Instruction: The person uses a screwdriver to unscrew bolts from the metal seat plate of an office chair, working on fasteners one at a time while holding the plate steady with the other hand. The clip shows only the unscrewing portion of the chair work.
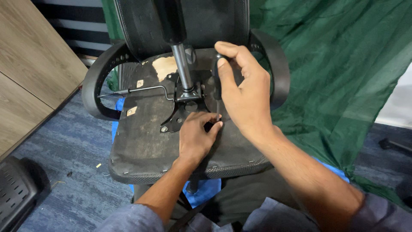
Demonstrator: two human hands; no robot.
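An upturned black office chair seat (146, 146) lies in front of me, its worn underside facing up. A black metal mechanism plate (174, 122) with a steel gas cylinder (182, 68) rising from it sits at its middle. My right hand (244, 94) grips the black handle of a screwdriver (218, 86), held upright with its shaft pointing down at the plate. My left hand (195, 137) pinches at the screwdriver's tip, fingers closed around the spot where it meets the plate's edge.
Two curved black armrests (96, 81) flank the seat. A thin lever rod (141, 89) sticks out to the left. Green cloth (339, 73) drapes at the right, blue material lies beneath the seat, a wooden panel (30, 73) stands left, and a black slotted part (15, 193) rests on the carpet.
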